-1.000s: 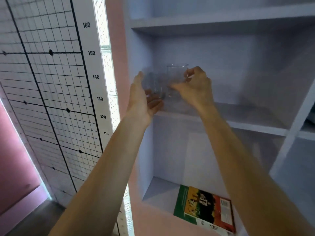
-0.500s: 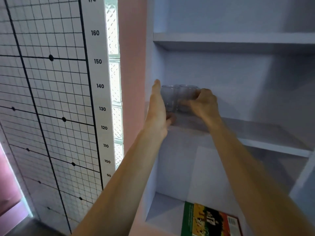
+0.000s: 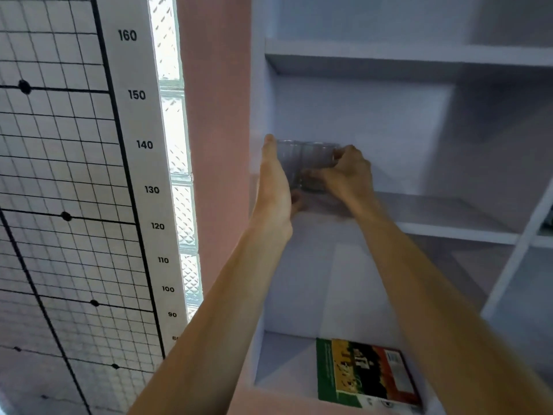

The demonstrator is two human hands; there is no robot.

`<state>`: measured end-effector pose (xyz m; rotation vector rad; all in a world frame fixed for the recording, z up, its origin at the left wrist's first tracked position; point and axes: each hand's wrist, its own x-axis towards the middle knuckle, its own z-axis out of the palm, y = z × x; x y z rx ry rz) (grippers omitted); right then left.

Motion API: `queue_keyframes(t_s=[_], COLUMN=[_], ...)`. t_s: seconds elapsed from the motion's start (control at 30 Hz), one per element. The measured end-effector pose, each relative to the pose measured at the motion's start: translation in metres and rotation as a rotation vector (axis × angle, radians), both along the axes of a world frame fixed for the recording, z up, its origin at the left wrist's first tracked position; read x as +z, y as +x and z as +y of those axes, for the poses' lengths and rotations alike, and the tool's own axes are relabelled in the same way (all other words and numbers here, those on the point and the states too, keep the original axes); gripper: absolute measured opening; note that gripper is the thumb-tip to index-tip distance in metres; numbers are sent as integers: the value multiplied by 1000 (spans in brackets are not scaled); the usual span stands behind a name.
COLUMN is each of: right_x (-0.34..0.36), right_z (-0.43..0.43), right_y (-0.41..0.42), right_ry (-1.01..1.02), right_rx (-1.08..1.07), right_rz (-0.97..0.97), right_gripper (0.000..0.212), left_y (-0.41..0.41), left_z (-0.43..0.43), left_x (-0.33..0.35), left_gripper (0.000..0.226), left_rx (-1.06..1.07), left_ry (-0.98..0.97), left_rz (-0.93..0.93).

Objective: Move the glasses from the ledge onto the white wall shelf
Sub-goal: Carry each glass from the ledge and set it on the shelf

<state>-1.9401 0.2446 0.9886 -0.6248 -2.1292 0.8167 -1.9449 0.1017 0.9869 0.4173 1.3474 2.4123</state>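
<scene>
The big white wall shelf (image 3: 434, 211) fills the right side, and a tall measuring chart (image 3: 74, 175) with numbers hangs on the left. A book (image 3: 365, 372) lies on the board below. The left hand (image 3: 273, 187) is flat with straight fingers, pressed against the side of the left glass (image 3: 288, 163). The right hand (image 3: 347, 175) has its fingers curled round the right glass (image 3: 317, 157). Both glasses stand side by side in the shelf's left corner and seem to sit on the board. The job looks almost done for these two: the hands just need to let go. The ledge is not in view, so I cannot tell if more glasses wait there.
</scene>
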Motion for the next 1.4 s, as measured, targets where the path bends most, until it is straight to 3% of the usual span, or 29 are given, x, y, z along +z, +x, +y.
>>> queue_keyframes(t_s=[0.13,0.3,0.47,0.63,0.77,0.87,1.03,1.27,1.4], right_x=[-3,-2,-26,-80,-129,-161,-200,-255,-284], right_z=[-5,-16,-16,-12,-35,-70,-138,-272,-337], right_y=[16,82,198,353,490,593,750,918,980], right_ry=[-50,63,59,-36,-90,-146,-281,-492,-594], right_rx=[-40,-64,-188,-467,-722,-878,-1087,-1356,-1456], right_rz=[68,371,401,350,298,290,307,402,554], right_gripper=[76,37,46,18,41,52,51,50,46], left_y=[4,42,117,249,377,479,634,808,895], left_z=[2,24,63,107,126,118,66,-16,-70], left_x=[-4,-10,-40,-87,-133,-167,-206,-254,-280], left_gripper=[57,67,65,63,40,40,16,26,32], left_rx=[-26,-169,-419,-701,-995,-1168,-1396,-1759,-1930], left_ry=[3,15,-81,-206,-272,-317,-356,-382,-437], left_rz=[-11,-40,1,21,12,90,242,283,424])
